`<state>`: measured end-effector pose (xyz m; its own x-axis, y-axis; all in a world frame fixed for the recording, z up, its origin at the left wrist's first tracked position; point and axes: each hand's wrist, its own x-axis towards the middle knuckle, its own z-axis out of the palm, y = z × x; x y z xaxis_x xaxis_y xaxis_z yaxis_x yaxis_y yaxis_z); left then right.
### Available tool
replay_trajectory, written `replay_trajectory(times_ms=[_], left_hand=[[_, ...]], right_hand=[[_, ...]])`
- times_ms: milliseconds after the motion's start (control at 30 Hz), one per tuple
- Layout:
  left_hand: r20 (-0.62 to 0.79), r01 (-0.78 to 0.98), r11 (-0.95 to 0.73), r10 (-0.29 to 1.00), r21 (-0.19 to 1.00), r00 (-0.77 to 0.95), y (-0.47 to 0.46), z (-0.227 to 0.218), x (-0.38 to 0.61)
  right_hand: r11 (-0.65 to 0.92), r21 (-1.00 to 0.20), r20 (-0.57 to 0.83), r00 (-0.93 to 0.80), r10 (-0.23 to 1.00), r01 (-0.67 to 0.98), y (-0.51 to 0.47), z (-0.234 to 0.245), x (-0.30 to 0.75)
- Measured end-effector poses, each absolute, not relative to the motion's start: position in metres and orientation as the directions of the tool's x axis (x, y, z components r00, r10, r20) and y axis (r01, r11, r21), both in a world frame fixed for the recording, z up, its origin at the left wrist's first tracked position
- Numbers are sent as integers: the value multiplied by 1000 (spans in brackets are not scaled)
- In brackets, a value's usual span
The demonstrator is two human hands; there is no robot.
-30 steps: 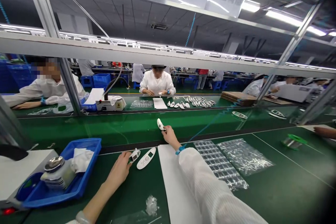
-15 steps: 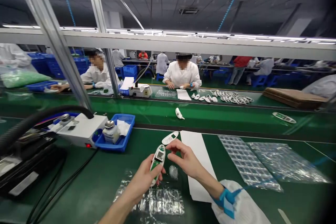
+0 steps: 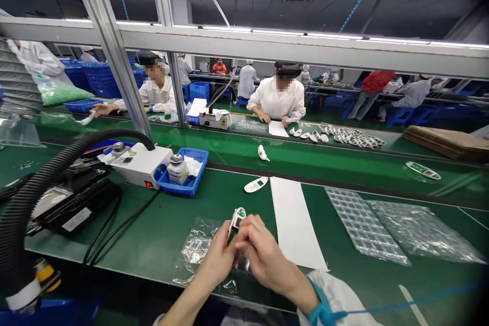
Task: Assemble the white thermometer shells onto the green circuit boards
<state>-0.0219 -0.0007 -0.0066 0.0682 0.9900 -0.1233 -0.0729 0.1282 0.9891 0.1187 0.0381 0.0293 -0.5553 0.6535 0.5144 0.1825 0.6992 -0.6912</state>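
Both my hands meet low at the centre over the green bench. My left hand (image 3: 216, 265) is closed around a small white device with a green circuit board (image 3: 237, 219), held upright. My right hand (image 3: 260, 252) is closed too, its fingers pressed against the same device from the right. Under them lies a crinkled clear plastic sheet (image 3: 194, 247). A white shell half (image 3: 256, 184) rests on the bench beyond my hands, next to a long white paper strip (image 3: 294, 221). A white finished device (image 3: 262, 153) lies on the conveyor belt.
A blue tray (image 3: 185, 186) with a small jar stands beside a white box (image 3: 139, 163) at the left. A black corrugated hose (image 3: 46, 183) arcs over black equipment. Clear blister trays (image 3: 362, 224) lie at the right. Across the belt, people in white coats sit at work.
My hands came together and nearer to me; the right hand, apart from the device half a second ago, now presses on it. The view has dropped and turned further left.
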Motion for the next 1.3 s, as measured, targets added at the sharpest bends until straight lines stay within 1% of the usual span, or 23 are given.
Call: replay_trajectory(times_ms=[33, 67, 133, 167, 200, 267, 367, 467, 600, 700, 767, 867, 933, 1033, 1133, 1200, 1233, 1267, 1300], left_hand=[[-143, -104, 148, 988, 983, 56, -1, -8, -22], [-165, -135, 170, 985, 976, 45, -3, -9, -22], [-205, -187, 208, 978, 960, 32, -6, -11, -23], [-220, -206, 221, 975, 953, 29, -9, -11, -23], [-230, -221, 230, 973, 948, 26, -11, -11, -24], [-242, -238, 242, 970, 941, 29, -16, -12, -22], [-238, -235, 244, 970, 941, 51, -21, -15, -18], [-219, -203, 227, 974, 952, 62, -25, -18, -13], [-201, -107, 204, 979, 973, 45, -30, -20, -11], [-188, -49, 189, 982, 981, 34, -33, -20, -11], [-187, -34, 188, 982, 982, 30, -35, -20, -11], [-209, -45, 210, 978, 977, 18, -38, -21, -9], [-239, -96, 240, 971, 966, 16, -41, -23, -5], [-302, -207, 297, 953, 932, 9, -44, -25, 2], [-346, -269, 338, 938, 902, 15, -43, -28, 5], [-371, -319, 351, 929, 880, -3, -41, -29, 3], [-380, -340, 351, 925, 872, -20, -41, -29, 0], [-381, -349, 346, 924, 871, -36, -40, -29, -3], [-372, -342, 335, 927, 878, -47, -41, -29, -6]], right_hand=[[685, -709, 529, -515, 674, 169, 38, 30, 120], [636, -753, 512, -457, 728, 170, 40, 31, 123], [477, -856, 396, -340, 853, 200, 49, 30, 131], [403, -889, 325, -321, 890, 218, 54, 28, 134], [356, -905, 269, -334, 903, 233, 59, 26, 137], [330, -915, 220, -400, 890, 231, 62, 21, 137], [340, -921, 218, -472, 854, 190, 54, 13, 130], [337, -927, 222, -480, 849, 167, 44, 8, 121], [402, -891, 268, -473, 839, 210, 38, 2, 118], [494, -823, 310, -506, 805, 280, 35, -3, 118], [595, -738, 385, -526, 758, 318, 32, -7, 119], [750, -554, 524, -549, 651, 361, 27, -15, 120], [809, -447, 585, -560, 587, 381, 26, -20, 121], [842, -358, 624, -567, 538, 404, 22, -24, 123], [849, -367, 621, -579, 528, 380, 12, -17, 125], [860, -404, 618, -600, 508, 313, 5, -8, 128], [860, -432, 617, -606, 503, 273, 4, -3, 130], [842, -476, 605, -600, 524, 255, 6, 1, 133], [800, -536, 572, -580, 579, 269, 11, 4, 136]])
